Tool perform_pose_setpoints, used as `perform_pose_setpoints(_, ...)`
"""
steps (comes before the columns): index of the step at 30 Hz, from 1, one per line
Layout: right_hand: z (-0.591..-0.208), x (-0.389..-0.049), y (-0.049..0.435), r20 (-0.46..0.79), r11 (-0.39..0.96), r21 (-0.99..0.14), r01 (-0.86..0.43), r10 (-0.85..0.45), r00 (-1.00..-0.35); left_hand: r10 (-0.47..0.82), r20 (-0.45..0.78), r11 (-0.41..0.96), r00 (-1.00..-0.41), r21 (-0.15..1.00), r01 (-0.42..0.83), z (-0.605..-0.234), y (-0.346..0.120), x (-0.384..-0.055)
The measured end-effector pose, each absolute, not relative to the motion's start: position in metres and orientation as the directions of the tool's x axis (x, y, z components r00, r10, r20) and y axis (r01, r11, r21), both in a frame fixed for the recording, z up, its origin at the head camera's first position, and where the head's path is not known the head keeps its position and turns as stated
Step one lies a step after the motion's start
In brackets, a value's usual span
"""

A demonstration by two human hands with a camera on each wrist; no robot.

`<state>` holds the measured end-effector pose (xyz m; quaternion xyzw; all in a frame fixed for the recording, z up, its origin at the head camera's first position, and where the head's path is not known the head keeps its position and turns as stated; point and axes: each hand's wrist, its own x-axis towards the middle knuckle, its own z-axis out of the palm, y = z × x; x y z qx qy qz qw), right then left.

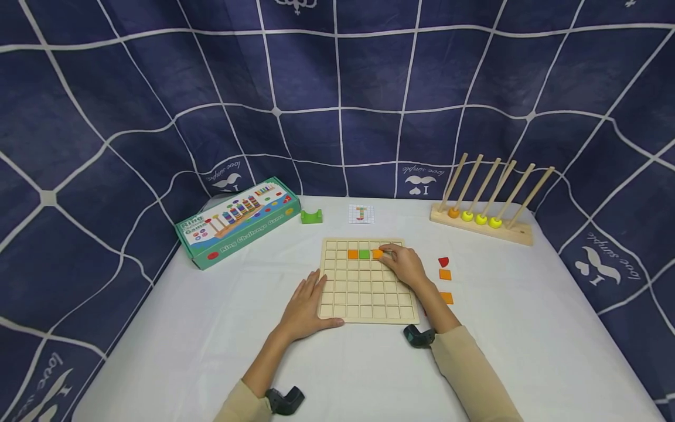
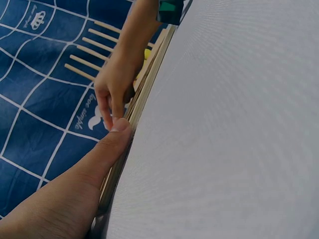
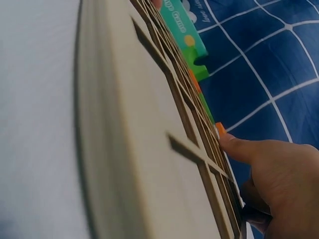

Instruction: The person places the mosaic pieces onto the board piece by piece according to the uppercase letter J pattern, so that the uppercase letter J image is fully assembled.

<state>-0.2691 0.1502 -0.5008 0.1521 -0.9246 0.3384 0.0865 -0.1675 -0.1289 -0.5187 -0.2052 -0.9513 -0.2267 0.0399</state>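
A wooden grid board lies on the white table. My left hand rests along its left side, fingers extended, the thumb by the front left corner. In the left wrist view that thumb touches the board's edge. With thumb and fingertips, my right hand pinches an orange square tile over the board's second row from the back. In the right wrist view the orange tile stands slightly above the grid. Left of it, a green tile and another orange tile sit in cells.
Right of the board lie a red piece and loose orange tiles. Behind it are a pattern card and a green block. A game box stands at back left, a wooden peg rack at back right.
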Motion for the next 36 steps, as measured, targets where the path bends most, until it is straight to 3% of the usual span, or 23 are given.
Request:
perform_pose_setpoints(14, -0.500, -0.272, 0.145, 0.242, 0.738, -0.582, -0.341, -0.242, -0.939, 0.373, 0.145, 0.822, -0.916, 0.408, 0.399, -0.516, -0.130, -0.168)
perform_pose_setpoints(21, -0.502, -0.267, 0.152, 0.253, 0.692, -0.638, -0.339, -0.228, -0.940, 0.370, 0.139, 0.823, -0.919, 0.409, 0.393, -0.516, -0.129, -0.167)
perform_pose_setpoints(36, -0.492, -0.230, 0.215, 0.342, 0.658, -0.644, -0.390, -0.209, -0.916, 0.348, 0.132, 0.828, -0.928, 0.422, 0.370, -0.516, -0.127, -0.168)
